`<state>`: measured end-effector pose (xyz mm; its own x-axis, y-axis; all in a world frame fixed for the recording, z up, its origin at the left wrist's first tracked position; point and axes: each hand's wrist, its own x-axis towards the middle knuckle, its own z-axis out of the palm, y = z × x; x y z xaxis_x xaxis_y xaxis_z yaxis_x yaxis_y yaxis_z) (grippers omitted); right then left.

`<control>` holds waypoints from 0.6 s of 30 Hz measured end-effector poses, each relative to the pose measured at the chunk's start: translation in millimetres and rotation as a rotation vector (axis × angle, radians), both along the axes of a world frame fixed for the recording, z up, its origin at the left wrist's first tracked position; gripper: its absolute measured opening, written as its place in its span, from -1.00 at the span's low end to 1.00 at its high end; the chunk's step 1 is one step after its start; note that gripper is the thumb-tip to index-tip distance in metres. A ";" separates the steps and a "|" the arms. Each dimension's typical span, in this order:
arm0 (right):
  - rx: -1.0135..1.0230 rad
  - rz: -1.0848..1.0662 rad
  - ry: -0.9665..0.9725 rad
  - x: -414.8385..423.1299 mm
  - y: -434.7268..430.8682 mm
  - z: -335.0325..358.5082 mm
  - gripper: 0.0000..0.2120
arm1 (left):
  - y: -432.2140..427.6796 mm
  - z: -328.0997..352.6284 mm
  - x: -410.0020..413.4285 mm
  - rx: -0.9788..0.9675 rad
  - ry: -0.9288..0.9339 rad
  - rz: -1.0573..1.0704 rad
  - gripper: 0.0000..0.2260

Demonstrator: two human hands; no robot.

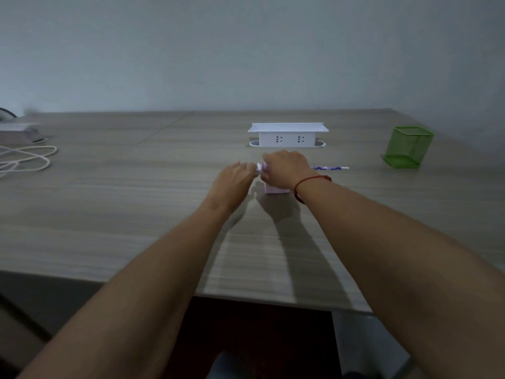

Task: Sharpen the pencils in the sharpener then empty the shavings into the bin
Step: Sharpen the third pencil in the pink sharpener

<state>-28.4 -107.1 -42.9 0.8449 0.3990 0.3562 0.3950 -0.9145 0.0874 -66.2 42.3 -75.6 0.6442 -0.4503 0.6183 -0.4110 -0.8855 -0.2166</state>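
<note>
A pale pink sharpener (275,189) stands on the wooden table (136,203) at mid-depth, mostly hidden under my right hand (287,168), which grips its top. A purple-and-white patterned pencil (330,168) lies level and sticks out to the right from under that hand. My left hand (235,180) sits just left of the sharpener. Its fingers are closed on a small white-and-purple part (259,168) at the sharpener's left end, probably its crank handle. The pencil's tip is hidden.
A white pop-up socket box (288,135) stands just behind the hands. A green mesh holder (408,146) sits at the right rear. White cable loops (27,160) and a grey object (16,132) lie at the far left. The table's front edge is near me.
</note>
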 end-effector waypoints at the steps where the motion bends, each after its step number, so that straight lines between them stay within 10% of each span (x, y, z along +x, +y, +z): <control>1: -0.004 0.005 0.001 0.5 -0.4 0.3 -0.70 | 0.6 -8.3 -2.9 -0.025 0.042 -0.009 -0.90; 18: 0.115 0.089 -0.049 4.5 -5.2 -14.7 -0.68 | -1.7 -13.0 55.9 0.102 0.438 0.173 -0.77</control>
